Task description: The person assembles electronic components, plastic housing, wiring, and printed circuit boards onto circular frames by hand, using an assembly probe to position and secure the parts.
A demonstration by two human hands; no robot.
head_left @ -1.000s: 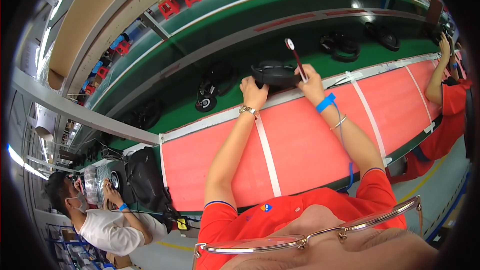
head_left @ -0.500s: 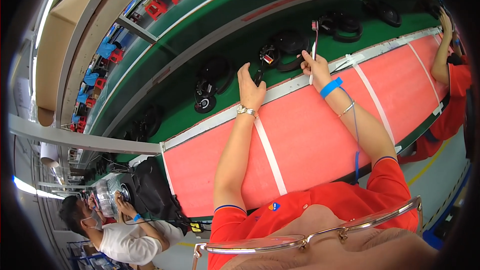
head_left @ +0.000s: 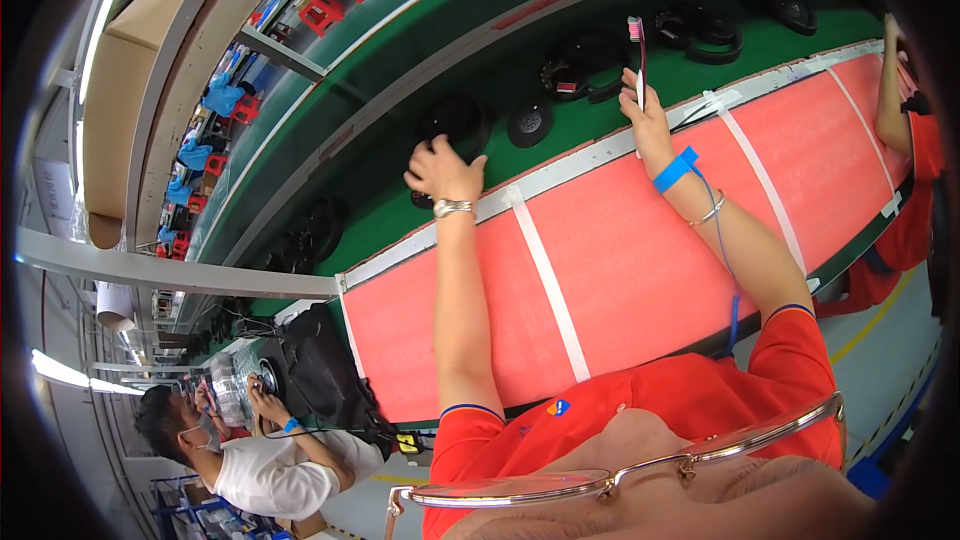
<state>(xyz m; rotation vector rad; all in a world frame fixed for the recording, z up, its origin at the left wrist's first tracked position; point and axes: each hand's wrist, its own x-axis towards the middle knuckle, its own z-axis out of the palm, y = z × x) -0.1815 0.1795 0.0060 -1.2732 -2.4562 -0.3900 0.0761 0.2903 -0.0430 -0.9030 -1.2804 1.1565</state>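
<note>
My left hand, fingers spread, reaches over a black headphone on the green belt. Part of that headphone is hidden beneath the hand, and I cannot tell whether the fingertips touch it. A round black ear-cup piece lies flat just to the right of this hand. Upright in my right hand is a toothbrush with pale and pink bristles at its top. Beyond and left of the toothbrush sits another black headphone, one cup showing a small red-and-white part.
Further black headphones rest along the belt to both sides. A pink-covered work surface with white strips lies before me. At lower left a person in white works beside a black bag; another person's arm shows at far right.
My left hand has moved left to another headphone, and the round black ear-cup piece now lies near where the hand was. My right hand has lifted slightly, still with the toothbrush.
</note>
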